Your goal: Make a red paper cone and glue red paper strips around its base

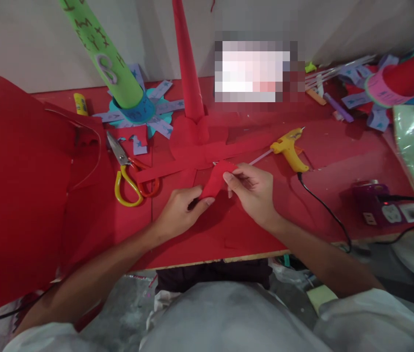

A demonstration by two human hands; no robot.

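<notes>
Red paper strip (214,182) is what I see the person bending over, on the near side of the standing red tube (189,68) and in front of its base (181,140), where other strips spread out. Left hand (182,209) pinches the lower end between thumb and fingers; right hand (253,189) pinches the upper end. I can't tell whether that end touches the base. To the right of the red tube lies a yellow glue gun (290,150); to its left, nearer the person, lie open scissors (119,152), and farther left leans a lettered green tube (108,63).
</notes>
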